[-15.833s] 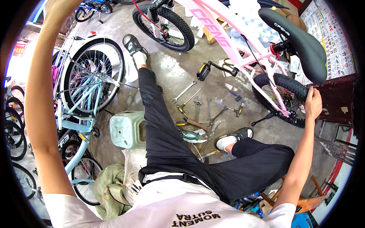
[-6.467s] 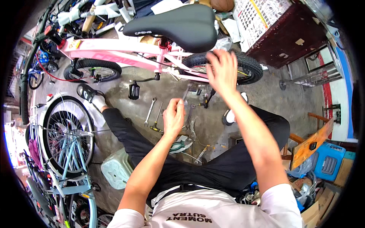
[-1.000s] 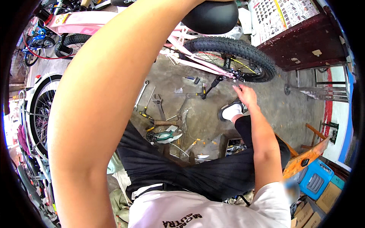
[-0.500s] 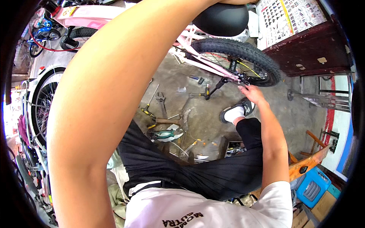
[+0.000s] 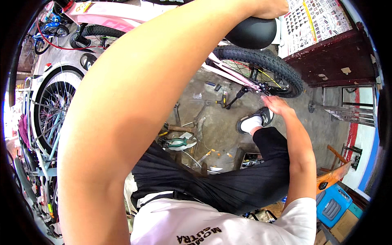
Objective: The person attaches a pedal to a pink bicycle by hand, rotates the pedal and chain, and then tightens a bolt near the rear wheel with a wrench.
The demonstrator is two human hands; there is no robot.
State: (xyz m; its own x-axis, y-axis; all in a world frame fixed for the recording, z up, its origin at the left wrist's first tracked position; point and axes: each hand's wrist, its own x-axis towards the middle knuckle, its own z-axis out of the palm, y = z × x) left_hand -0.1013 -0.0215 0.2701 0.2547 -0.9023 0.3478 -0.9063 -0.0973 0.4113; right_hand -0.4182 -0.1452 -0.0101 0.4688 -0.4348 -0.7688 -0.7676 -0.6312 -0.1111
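A pink bicycle [image 5: 110, 11] stands across the far side, with its knobby rear tyre [image 5: 261, 57] toward the right. My left arm reaches across the view, and my left hand [image 5: 274, 8] rests at the top of the black saddle [image 5: 253, 34]; its fingers are hidden. At the rear axle, beside the kickstand [image 5: 238, 97], is my right hand [image 5: 278, 105]. Its fingers are closed together by a thin grey piece near the hub, which I cannot make out clearly.
Tools lie on the concrete floor: a yellow-and-black T-handle tool [image 5: 222, 101], green-handled pliers [image 5: 179, 143] and a hammer [image 5: 179, 128]. A dark red cabinet [image 5: 335, 67] stands at right, near a metal rack [image 5: 347, 108] and blue case [image 5: 335, 204]. A white-rimmed wheel [image 5: 57, 102] is at left.
The view has shifted, so the bicycle sits slightly lower and further right. More of my left hand shows above the saddle. My right hand stays at the rear axle.
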